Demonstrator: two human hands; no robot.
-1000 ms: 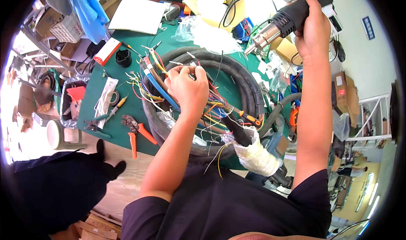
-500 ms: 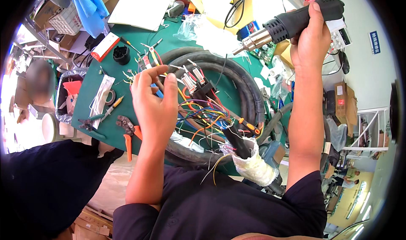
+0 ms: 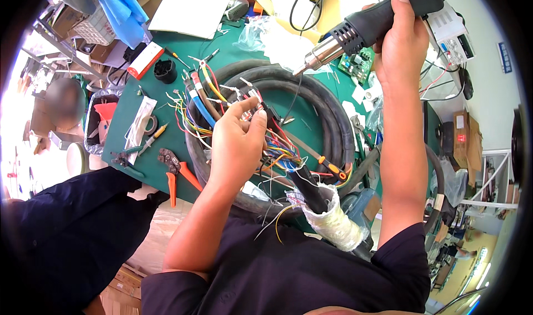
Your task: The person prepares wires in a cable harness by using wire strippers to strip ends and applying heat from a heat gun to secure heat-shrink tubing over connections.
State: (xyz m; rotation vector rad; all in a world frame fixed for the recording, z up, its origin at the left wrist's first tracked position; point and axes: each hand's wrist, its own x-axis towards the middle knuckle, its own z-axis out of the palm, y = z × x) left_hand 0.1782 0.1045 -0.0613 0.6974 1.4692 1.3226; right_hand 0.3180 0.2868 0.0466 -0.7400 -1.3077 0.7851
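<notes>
My right hand (image 3: 404,51) is wrapped round a black heat gun (image 3: 361,29). Its metal nozzle slants down to the left, above the coiled cable. My left hand (image 3: 236,143) has its thumb and fingertips closed at the wires with metal terminals (image 3: 252,99); the exact pinch is partly hidden by the fingers. These lie beside a small black block (image 3: 271,115). Many thin coloured wires (image 3: 283,153) fan out of a black cable end (image 3: 308,187). White wrapping (image 3: 336,220) surrounds the cable near my body.
A thick black cable coil (image 3: 328,104) covers the middle of the green table (image 3: 158,165). Orange-handled crimping pliers (image 3: 176,169) lie at left, a screwdriver (image 3: 331,168) at right. A circuit board (image 3: 358,65) sits farther back. Another person's dark sleeve (image 3: 72,226) is at left.
My left hand has moved right and its fingertips have closed at the wire terminals. The heat gun has shifted slightly left and up in the view, its nozzle still pointing down-left.
</notes>
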